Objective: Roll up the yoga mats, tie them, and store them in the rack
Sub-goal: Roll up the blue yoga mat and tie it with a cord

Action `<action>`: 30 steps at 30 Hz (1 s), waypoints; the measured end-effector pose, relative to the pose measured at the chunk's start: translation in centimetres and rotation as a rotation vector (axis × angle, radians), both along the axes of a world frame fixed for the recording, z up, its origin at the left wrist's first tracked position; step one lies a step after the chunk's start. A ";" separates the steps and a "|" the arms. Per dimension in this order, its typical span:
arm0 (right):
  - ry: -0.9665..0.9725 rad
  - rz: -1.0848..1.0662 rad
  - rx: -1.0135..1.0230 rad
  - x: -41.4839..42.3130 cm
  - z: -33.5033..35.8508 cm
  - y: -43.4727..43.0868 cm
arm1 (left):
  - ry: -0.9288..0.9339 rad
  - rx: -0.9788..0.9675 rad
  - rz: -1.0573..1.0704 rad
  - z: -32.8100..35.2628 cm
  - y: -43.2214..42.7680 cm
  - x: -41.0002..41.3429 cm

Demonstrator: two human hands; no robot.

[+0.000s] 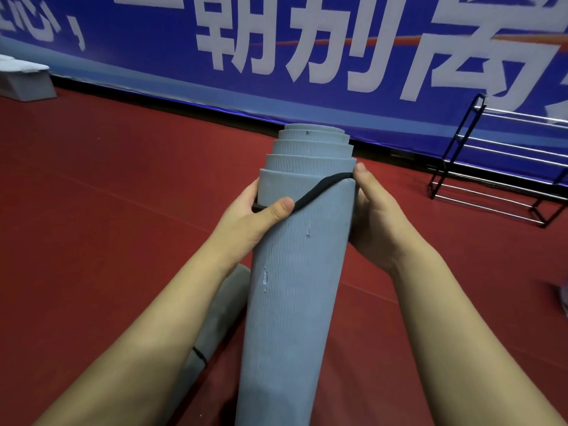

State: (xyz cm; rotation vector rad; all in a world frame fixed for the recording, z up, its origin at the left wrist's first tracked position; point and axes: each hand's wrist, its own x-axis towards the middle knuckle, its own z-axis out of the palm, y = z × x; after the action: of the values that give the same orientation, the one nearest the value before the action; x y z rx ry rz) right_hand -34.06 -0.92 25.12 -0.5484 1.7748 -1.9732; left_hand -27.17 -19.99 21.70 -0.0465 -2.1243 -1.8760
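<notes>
— Where do we have the mat?
— We hold the rolled grey mat (295, 287) before us, above the red floor (92, 179). Our left grip (261, 216) curls round it, thumb pressing the black band (322, 186); our right grip (378, 216) wraps the other side, thumb on the band's end.
— And around us?
— A second banded roll (221, 309) lies under our left arm — the rack (491, 167) stands well apart, at the right.

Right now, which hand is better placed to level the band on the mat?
Probably the right hand: there the band sits nearer the end of the mat than at the left hand.
</notes>
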 end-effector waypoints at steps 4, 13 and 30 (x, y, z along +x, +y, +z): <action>-0.017 0.099 -0.073 -0.3 0.0 1.5 | -0.020 -0.022 -0.073 0.7 -0.3 0.4; 0.491 -0.386 -0.070 0.7 0.1 -0.6 | 0.062 -0.166 0.214 1.7 1.1 0.6; 0.491 -0.346 -0.157 0.8 -0.2 -0.1 | 0.049 -0.223 0.250 1.2 1.0 0.8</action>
State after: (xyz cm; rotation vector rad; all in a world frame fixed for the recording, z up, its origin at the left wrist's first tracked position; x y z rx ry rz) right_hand -33.27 -0.99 24.90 -0.8904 2.1290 -2.3813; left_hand -26.32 -19.02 22.91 0.1182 -2.1823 -1.4795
